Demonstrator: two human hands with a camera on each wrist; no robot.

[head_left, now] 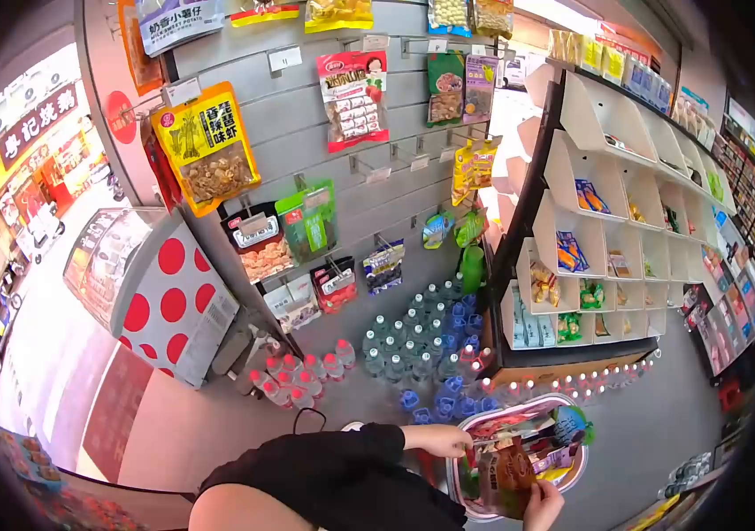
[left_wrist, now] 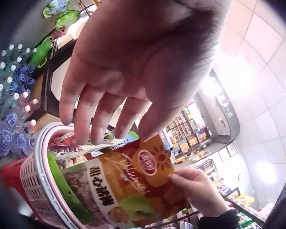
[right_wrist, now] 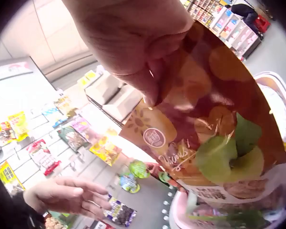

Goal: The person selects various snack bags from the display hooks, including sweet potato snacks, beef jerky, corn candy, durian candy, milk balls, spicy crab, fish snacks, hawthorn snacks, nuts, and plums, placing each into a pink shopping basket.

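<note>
My right hand point(head_left: 543, 509) pinches a brown and orange snack bag point(head_left: 508, 478) by its top corner, thumb on the printed face. In the left wrist view the bag has a round red logo, a leaf picture and a see-through lower part. It hangs over a pink and white shopping basket point(left_wrist: 38, 186), its lower end at the rim. Opposite it is my left hand point(head_left: 437, 440), its fingers loosely extended with nothing between them in the wrist views. Several packaged snacks lie in the basket, including a blue and green pack point(head_left: 571, 425).
Bottles with red caps point(head_left: 306, 376) and clear bottles point(head_left: 408, 341) stand on the floor ahead. A slatted wall point(head_left: 289, 115) carries hanging snack bags. To the right is a tiered white shelf point(head_left: 603, 221); a polka-dot chest point(head_left: 174, 301) stands at the left.
</note>
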